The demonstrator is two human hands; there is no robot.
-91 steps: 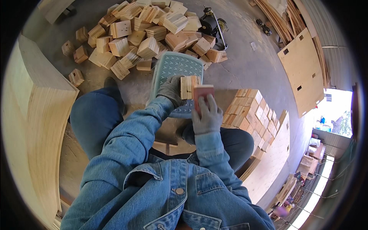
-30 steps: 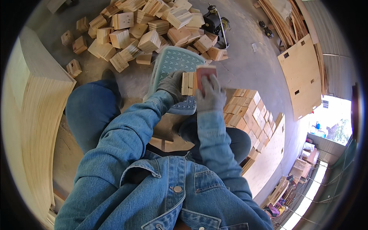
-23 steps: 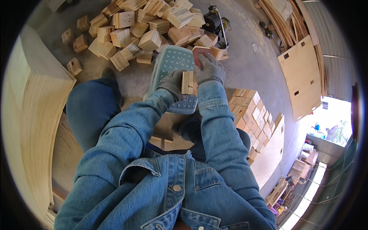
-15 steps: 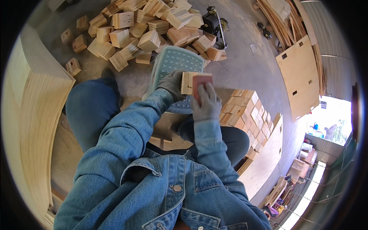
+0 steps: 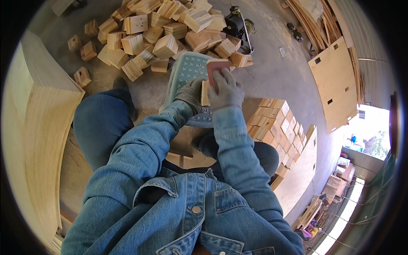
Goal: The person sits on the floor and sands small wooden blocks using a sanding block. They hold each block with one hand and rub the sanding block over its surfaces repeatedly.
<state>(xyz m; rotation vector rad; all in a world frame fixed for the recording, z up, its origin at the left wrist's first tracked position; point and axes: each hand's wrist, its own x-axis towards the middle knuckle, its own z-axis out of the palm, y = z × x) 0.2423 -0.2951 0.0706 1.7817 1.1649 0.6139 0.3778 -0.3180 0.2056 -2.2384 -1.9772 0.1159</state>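
Over a pale blue plastic stool (image 5: 189,66), my gloved left hand (image 5: 190,94) grips a plywood block (image 5: 205,93) by its left side. My gloved right hand (image 5: 227,90) is closed on a flat reddish sanding block (image 5: 218,65), its fingers spread across the top. The sanding block lies over the far right part of the plywood block and, with the right hand, hides most of it. Whether the two blocks touch cannot be made out.
A loose heap of wooden blocks (image 5: 165,44) lies beyond the stool. Neatly stacked blocks (image 5: 278,127) stand by my right knee, on a plywood sheet. A tall plywood stack (image 5: 42,106) rises at the left. Past the heap is a tool with a metal bar (image 5: 247,36).
My right hand and the sanding block have moved left and away from me, across the plywood block, covering more of it. The left hand stays nearly in place.
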